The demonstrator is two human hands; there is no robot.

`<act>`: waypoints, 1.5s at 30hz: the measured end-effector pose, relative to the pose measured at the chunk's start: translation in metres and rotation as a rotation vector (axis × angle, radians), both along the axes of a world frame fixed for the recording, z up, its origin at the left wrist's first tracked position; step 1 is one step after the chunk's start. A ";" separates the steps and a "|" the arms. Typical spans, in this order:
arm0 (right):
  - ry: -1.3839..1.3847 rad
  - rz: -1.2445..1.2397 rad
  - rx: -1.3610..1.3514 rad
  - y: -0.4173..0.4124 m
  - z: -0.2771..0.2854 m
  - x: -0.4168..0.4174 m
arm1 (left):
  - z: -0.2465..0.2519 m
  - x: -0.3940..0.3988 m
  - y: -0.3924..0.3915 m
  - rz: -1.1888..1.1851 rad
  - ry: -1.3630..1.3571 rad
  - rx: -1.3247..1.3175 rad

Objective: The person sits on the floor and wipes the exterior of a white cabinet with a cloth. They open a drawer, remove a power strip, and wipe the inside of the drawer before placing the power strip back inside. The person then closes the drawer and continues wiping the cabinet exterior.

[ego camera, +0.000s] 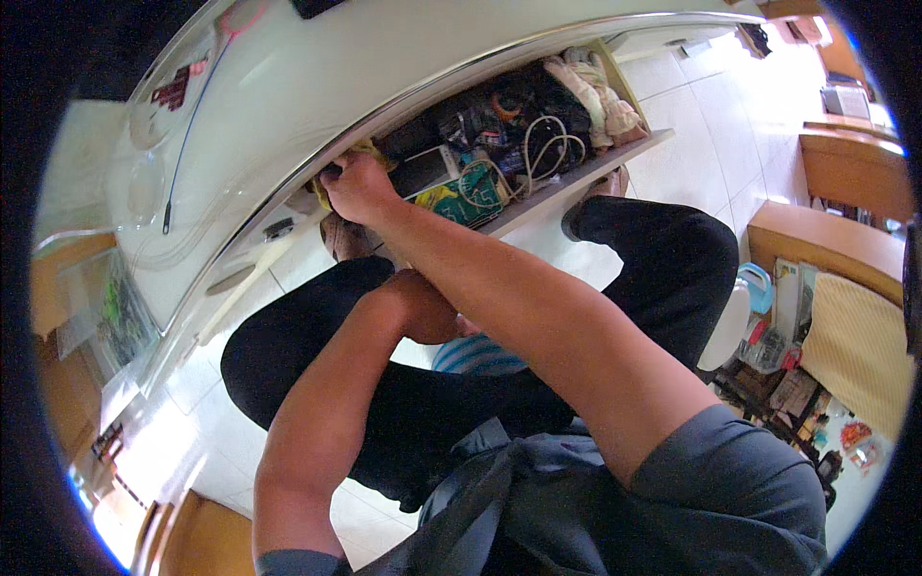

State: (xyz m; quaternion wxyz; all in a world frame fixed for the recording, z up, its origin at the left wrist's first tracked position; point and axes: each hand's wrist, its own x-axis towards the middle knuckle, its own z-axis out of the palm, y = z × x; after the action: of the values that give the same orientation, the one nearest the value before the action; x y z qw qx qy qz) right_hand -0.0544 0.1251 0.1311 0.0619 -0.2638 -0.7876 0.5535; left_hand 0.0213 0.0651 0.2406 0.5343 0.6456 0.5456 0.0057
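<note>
An open drawer (587, 173) full of small items lies before me, under a white tabletop. At its left end my right hand (360, 189) has its fingers curled on a yellow cloth (369, 149), which shows on both sides of the hand. My left hand (430, 311) is bent down between my knees, below my right forearm. Its fingers are mostly hidden, so its hold cannot be made out. Just under it a blue-and-white striped thing (479, 356) shows. Inside the drawer are a green circuit board (468, 203), a white cable (531, 147) and a pale crumpled cloth (596, 97).
The white tabletop (302, 79) overhangs the drawer with a metal-trimmed edge. On it lies a thin blue stick (191, 129). To my right stand a white jug with a blue handle (753, 288), a clear plastic bottle (763, 349) and wooden furniture (850, 173).
</note>
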 end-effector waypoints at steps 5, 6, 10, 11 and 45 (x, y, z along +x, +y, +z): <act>0.104 -0.176 -0.200 0.028 -0.007 0.007 | -0.020 0.009 -0.004 0.098 0.089 -0.086; -0.027 -0.203 -0.226 0.038 -0.005 0.010 | -0.017 0.007 -0.002 0.106 0.094 -0.098; 0.086 -0.305 -0.069 0.104 0.006 0.031 | 0.019 0.001 0.028 0.119 0.111 -0.191; 0.062 -0.326 -0.107 0.111 -0.001 0.028 | 0.020 0.000 0.029 0.142 0.112 -0.242; -0.552 -0.268 0.673 0.472 -0.007 0.112 | -0.015 0.016 0.059 0.185 0.015 -0.054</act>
State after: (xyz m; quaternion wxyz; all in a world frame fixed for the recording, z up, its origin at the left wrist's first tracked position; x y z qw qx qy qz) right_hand 0.0575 0.5970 0.1244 0.0028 -0.4664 -0.8695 0.1628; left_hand 0.0369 0.1246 0.2259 0.5448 0.5777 0.6068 0.0355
